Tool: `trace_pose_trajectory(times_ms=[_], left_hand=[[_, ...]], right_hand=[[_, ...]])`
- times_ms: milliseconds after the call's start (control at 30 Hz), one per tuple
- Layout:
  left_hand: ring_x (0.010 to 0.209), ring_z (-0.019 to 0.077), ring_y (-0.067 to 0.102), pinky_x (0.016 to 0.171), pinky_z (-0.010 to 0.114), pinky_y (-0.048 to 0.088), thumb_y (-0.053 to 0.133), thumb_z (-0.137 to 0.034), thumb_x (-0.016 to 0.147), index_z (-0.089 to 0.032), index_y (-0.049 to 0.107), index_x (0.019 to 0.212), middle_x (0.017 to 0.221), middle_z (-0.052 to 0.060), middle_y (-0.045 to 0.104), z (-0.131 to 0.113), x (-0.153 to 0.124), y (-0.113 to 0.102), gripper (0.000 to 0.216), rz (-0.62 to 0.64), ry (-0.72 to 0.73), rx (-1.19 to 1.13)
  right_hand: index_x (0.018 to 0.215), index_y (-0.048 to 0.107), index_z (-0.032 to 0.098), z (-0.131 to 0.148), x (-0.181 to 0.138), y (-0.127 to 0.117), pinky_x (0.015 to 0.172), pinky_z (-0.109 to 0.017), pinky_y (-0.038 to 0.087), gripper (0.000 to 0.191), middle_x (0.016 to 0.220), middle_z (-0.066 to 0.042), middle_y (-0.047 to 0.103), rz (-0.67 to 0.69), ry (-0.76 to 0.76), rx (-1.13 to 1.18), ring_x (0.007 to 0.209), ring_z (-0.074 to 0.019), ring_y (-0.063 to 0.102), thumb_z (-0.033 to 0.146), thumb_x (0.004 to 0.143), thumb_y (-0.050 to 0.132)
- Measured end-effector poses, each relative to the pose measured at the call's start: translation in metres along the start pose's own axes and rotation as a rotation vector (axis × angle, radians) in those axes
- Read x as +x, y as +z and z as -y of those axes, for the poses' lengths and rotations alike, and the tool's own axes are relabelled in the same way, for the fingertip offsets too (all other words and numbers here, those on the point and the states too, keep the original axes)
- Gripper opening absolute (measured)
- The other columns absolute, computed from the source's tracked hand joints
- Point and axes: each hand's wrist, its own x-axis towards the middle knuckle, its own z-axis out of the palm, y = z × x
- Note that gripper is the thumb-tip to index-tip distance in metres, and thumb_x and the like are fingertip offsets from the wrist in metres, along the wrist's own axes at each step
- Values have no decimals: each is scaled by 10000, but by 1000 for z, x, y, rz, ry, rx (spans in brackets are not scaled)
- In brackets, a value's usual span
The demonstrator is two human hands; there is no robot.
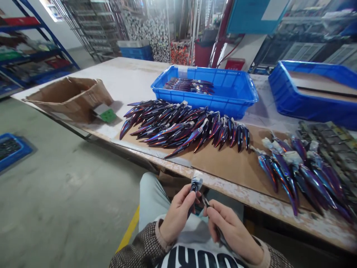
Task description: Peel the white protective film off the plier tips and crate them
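Note:
Over my lap, my left hand (178, 214) is closed around a dark, glossy curved piece; its upper end is wrapped in whitish tape (196, 181). Most of that piece is hidden by my fingers. My right hand (227, 223) grips a slim knife-like tool (205, 201), its metal tip close to the piece; whether they touch I cannot tell. On the table ahead lies a large pile of glossy purple-blue tapered pieces (170, 124), some with whitish tape on their ends. A second group of taped pieces (290, 171) lies to the right.
Behind the pile stands a blue crate (237, 102) with several similar pieces inside. A cardboard box (83, 104) and a green pad (108, 115) are at left. Another blue crate (287, 100) and a metal rack (334, 149) are at right. The table's front edge (223, 182) runs before my hands.

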Motion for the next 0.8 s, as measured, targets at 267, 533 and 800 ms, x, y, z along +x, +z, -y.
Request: trace_pose_trajectory(times_ms=[267, 533, 800], left_hand=[[732, 145, 563, 712, 262, 476, 638, -489, 911, -172, 710, 1137, 970, 54, 698, -7, -6, 4, 396, -4, 40, 38], [787, 180, 585, 754, 287, 493, 641, -532, 896, -171, 703, 1196, 993, 81, 719, -5, -7, 5, 473, -27, 58, 75], [852, 214, 603, 797, 312, 512, 606, -506, 927, -207, 700, 1213, 1062, 98, 721, 0, -15, 1, 425, -26, 125, 233]], right_hand=[[882, 571, 184, -11, 4, 5, 371, -184, 226, 541, 375, 109, 454, 47, 75, 92, 324, -71, 285, 711, 938, 464], [873, 589, 175, -13, 5, 6, 367, -180, 200, 525, 362, 108, 451, 62, 86, 210, 309, -63, 263, 687, 939, 492], [811, 547, 195, -25, -2, 15, 347, -176, 178, 552, 351, 116, 414, 7, 77, 291, 294, -51, 222, 739, 897, 514]])
